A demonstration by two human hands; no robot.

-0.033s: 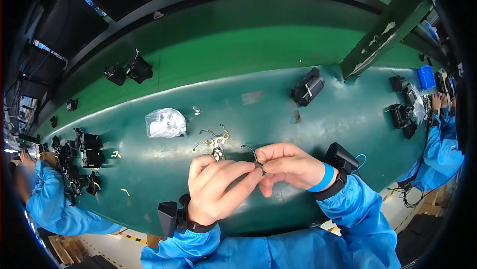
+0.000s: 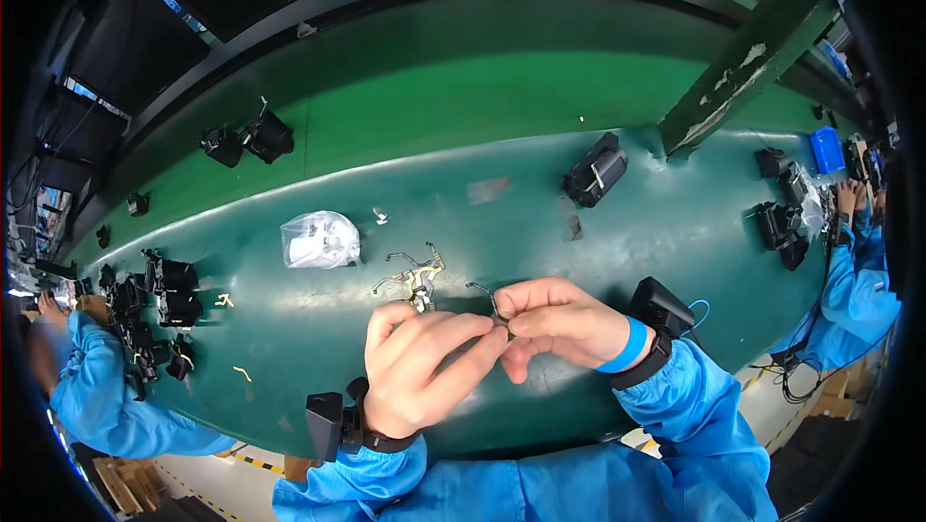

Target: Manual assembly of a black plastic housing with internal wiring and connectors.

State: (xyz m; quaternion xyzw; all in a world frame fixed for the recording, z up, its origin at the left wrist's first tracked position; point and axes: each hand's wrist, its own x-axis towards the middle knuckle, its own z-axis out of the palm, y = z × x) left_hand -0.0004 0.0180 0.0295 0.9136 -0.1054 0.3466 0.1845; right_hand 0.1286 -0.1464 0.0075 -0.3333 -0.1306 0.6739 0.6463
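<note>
Item 1: R hand (image 2: 559, 322). Thumb + index pinch thin dark lead (image 2: 482, 288); free end curls out twd 11 o'clock.

Item 2: L hand (image 2: 424, 358). In from 7–8 o'clock; fingertips meet R's at the lead. Thumb hidden, so can't tell if it pinches too.

Item 3: the lead. Held just above green bench (image 2: 289, 348), approx. ctr; gripped end mostly covered by fingers.

Item 4: cable cluster (image 2: 422, 283), dark/yellow w/ pale connectors, at 10 o'clock, near L knuckles. Clear bag (image 2: 321, 239), white contents, same bearing, farther out. Black unit (image 2: 594, 171) at 1 o'clock, well apart.

Handling notes (judgement): grip firm end, not bare wire; light pressure, min. twist. Steady w/ one hand, make small moves w/ other. Open fingers a bit for line of sight. Keep L knuckles clear of cluster, else snag.
</note>
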